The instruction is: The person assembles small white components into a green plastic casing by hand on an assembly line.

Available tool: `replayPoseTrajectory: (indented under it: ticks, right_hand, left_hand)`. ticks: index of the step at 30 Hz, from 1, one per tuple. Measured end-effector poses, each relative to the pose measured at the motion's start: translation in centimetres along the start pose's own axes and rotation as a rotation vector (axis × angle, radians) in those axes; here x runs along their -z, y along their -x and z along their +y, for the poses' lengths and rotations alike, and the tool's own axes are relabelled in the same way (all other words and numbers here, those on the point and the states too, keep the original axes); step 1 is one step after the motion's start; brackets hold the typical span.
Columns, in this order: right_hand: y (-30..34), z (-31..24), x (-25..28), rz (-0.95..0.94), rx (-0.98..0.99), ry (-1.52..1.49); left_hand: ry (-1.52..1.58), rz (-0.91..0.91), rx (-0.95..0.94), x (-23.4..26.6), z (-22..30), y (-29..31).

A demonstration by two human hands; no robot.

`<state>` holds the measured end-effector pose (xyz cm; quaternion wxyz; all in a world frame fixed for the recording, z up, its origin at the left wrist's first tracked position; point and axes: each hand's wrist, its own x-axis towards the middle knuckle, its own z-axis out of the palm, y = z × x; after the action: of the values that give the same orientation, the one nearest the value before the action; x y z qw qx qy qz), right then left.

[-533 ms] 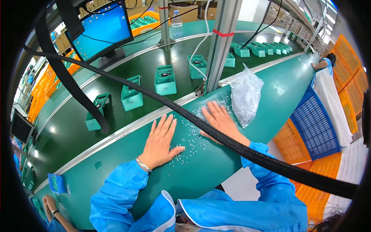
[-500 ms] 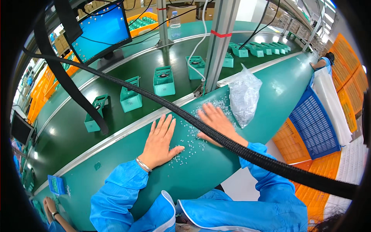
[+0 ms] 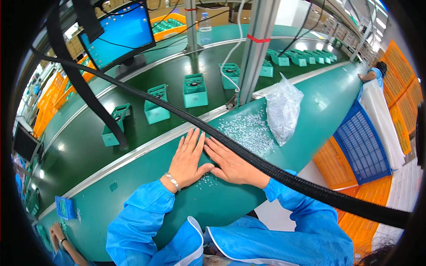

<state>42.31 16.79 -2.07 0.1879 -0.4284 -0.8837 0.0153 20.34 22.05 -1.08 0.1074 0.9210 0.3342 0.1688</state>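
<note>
My left hand [image 3: 188,160] lies flat on the green tabletop [image 3: 146,199], fingers stretched out, a silver bracelet at its wrist. Close beside it, my right hand [image 3: 233,164] is flat too, its fingertips and thumb meeting the left. Between and under the palms a few small clear plastic pieces [image 3: 206,179] show; what else lies beneath is hidden. Beyond my right hand spreads a pile of the same tiny clear pieces [image 3: 248,133]. A clear plastic bag [image 3: 284,113] leans at the right of that pile, its contents whitish.
A black braided cable [image 3: 186,116] crosses the view above my hands. Green plastic housings [image 3: 195,91] stand on the belt behind a metal rail. A metal post [image 3: 255,57] rises beyond the bench. Blue crate [image 3: 361,142] at right; small blue bin [image 3: 65,207] and a co-worker's hands [image 3: 57,232] at left.
My right hand has moved left, off the pile, to meet my left hand. The scattered pieces by the bag now show uncovered. The housings sit slightly farther right in view.
</note>
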Motion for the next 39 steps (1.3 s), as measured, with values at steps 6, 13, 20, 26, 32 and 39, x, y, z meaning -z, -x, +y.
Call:
replayPoseTrajectory:
  ticks: [6, 13, 20, 26, 32, 39]
  right_hand:
    - [-0.6, -1.2, 0.5, -0.041, 0.056, -0.085]
    - [0.4, 3.7, 4.1, 0.023, -0.103, -0.136]
    - [-0.4, 5.4, 3.5, 0.066, -0.228, -0.169]
    - [0.4, 6.3, 3.2, 0.145, -0.253, -0.146]
    - [0.6, 6.2, 3.6, 0.14, -0.267, -0.172]
    - [0.9, 7.8, 4.1, 0.225, -0.295, -0.153]
  left_hand:
    - [-0.082, 0.183, 0.092, -0.2, -3.6, -1.0]
    - [-0.251, 0.423, 0.207, 2.8, -8.4, -1.1]
    - [-0.485, 0.484, 0.179, 4.6, -13.1, -5.3]
    - [-0.374, 0.399, 0.194, 7.3, -17.5, -5.8]
    - [-0.494, 0.475, 0.157, 6.7, -16.7, -7.2]
    - [-0.358, 0.271, 0.337, 0.7, -16.2, -12.8]
